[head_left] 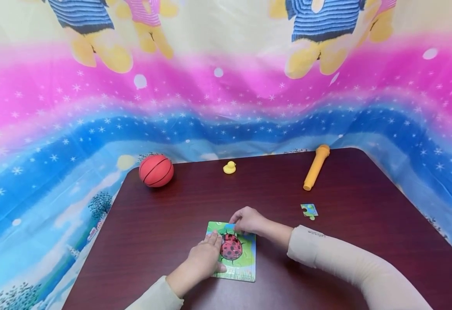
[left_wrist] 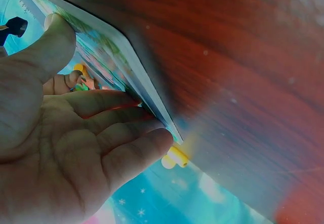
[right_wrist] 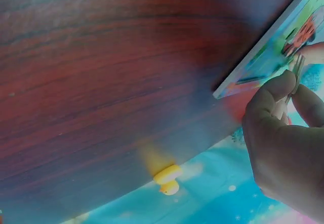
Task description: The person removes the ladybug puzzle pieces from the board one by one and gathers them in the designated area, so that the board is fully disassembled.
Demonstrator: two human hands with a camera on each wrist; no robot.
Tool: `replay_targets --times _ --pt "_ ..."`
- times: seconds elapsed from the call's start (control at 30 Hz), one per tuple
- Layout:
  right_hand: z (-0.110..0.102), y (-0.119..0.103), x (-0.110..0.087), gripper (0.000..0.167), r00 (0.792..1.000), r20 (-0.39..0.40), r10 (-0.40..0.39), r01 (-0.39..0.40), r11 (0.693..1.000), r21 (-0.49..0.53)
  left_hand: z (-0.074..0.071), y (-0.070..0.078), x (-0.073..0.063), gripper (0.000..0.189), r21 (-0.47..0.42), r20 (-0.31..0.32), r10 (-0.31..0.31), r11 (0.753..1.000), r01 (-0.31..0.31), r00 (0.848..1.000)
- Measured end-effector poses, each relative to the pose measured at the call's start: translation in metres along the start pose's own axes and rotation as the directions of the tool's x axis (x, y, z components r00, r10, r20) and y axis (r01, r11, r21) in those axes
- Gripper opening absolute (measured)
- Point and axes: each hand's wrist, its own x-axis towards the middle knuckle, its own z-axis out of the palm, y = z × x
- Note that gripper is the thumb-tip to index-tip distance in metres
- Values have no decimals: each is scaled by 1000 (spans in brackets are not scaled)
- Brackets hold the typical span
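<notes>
We have the left hand (head_left: 202, 257) laid along the left side of the puzzle (head_left: 245, 267), fingers straight and close together, thumb on its near part; likely steadying it. Right hand (head_left: 250, 221) is at the puzzle's far edge, thumb and finger pinching a thin piece (right_wrist: 299, 71); fingertip grip probably suits something that flat. We can't tell its print. Puzzle lies flat on the table (head_left: 140, 241), right way up from this side, presumably for easy viewing. Ball (head_left: 156, 171): beyond and left of puzzle, we guess parked out of the way. Duck (head_left: 229, 168): straight beyond puzzle, same guess. Loose piece (head_left: 310, 209): right of puzzle, slightly beyond, probably within reach. Mic (head_left: 316, 168): farther beyond and right of puzzle, lying slantwise, likely leaving working room.
</notes>
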Motion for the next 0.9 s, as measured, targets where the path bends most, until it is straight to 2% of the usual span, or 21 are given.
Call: replay_targets --times 0.23,0.37,0.47,0.57,0.73,0.9 --pt "-36 11 17 20 995 -79 58 -50 994 96 -1 1 2 91 5 -3 0 1000 0 1000" --pt "-58 23 24 19 984 -143 104 -92 992 84 -2 2 1 90 10 -1 4 1000 -4 1000" --pt "-69 35 29 18 977 -190 95 -97 995 -5 -3 1 0 90 7 6 1 1000 -1 1000" --pt "-75 46 33 17 974 -223 44 -72 990 -122 -5 1 0 90 9 8 -1 1000 1 1000" --pt "-77 52 39 19 966 -250 -69 -10 954 -300 -7 1 0 90 5 8 -1 1000 1 1000" --pt "-76 52 44 16 965 -248 -88 -7 934 -358 -8 1 1 90 -1 13 2 1000 -2 1000"
